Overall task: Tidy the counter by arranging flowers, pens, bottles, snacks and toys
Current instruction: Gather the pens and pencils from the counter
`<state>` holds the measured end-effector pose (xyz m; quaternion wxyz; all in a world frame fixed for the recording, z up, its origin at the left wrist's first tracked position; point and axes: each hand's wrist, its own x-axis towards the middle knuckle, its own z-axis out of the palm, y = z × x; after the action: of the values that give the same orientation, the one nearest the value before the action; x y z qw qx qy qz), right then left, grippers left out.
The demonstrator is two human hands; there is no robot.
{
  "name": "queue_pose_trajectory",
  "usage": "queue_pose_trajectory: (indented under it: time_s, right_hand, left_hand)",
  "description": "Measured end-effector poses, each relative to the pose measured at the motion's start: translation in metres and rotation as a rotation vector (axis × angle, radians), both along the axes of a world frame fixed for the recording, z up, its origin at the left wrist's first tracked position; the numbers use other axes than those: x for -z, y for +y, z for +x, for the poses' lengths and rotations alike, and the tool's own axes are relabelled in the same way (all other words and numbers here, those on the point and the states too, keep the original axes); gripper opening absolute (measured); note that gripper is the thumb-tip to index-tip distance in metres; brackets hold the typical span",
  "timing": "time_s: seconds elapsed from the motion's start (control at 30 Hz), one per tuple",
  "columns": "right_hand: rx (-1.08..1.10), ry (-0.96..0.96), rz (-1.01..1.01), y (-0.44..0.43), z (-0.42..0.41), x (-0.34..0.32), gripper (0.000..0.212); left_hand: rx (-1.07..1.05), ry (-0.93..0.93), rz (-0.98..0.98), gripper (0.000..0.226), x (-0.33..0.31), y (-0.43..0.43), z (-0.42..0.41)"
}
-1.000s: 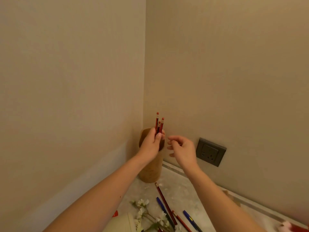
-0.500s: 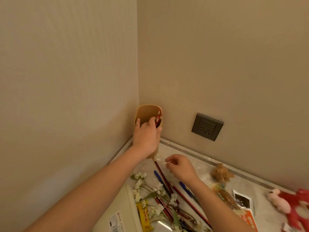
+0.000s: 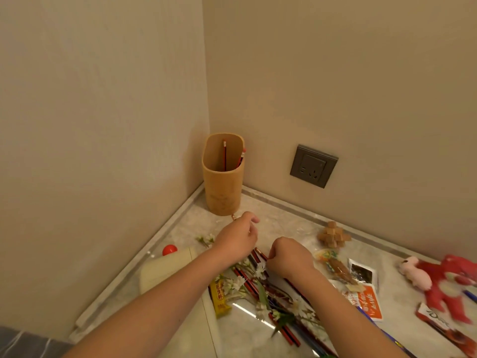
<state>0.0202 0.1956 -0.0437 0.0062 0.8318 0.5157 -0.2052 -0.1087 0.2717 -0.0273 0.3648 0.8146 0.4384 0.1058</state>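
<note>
A tall tan bamboo pen holder (image 3: 223, 177) stands upright in the counter's corner at about twelve o'clock, with red-and-black pencils (image 3: 225, 155) leaning inside it against the walls. Just below its base, the left hand (image 3: 238, 237) has its fingers curled round a red pencil (image 3: 234, 217) whose capped end pokes out at eleven o'clock from the knuckles. The right hand (image 3: 289, 257), just beside it at three o'clock, is clenched with its fingertips pinching the end of another red-and-black pencil (image 3: 259, 254) that lies on the marble counter (image 3: 284, 218).

Below both hands, toward six o'clock, sits a tangle — white artificial flowers (image 3: 242, 282) mixed over more loose pencils (image 3: 286, 329). A yellow snack bar (image 3: 219, 297) lies at seven o'clock of that heap, beside a cream plastic bottle with a red cap (image 3: 169, 267). At two o'clock of the right hand rests a wooden block puzzle (image 3: 333, 234); snack packets (image 3: 361, 273) spread at three o'clock, and a red plush toy with a pink one (image 3: 444, 282) lies near the right edge. A grey wall socket (image 3: 313, 165) is set in the wall at one o'clock.
</note>
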Motion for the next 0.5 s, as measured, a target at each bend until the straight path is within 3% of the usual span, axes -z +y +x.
queue_pose_trajectory:
  time_s: [0.2,0.33,0.4,0.5]
  right_hand:
    - [0.086,0.008,0.169,0.005,0.001,-0.002,0.024]
    - [0.110,0.209,0.276,0.026,-0.004,0.004,0.013]
    - [0.142,0.347,0.246,0.035,-0.008,0.009,0.008]
    - [0.175,0.397,0.193,0.042,-0.014,0.017,0.010]
  left_hand:
    - [-0.073,0.096,0.112,0.040,0.018,0.001,-0.010]
    - [-0.094,0.239,0.068,0.047,0.023,0.004,-0.007]
    - [-0.088,0.265,0.037,0.053,0.025,0.006,-0.005]
    - [-0.113,0.241,-0.008,0.061,0.026,0.009,-0.005]
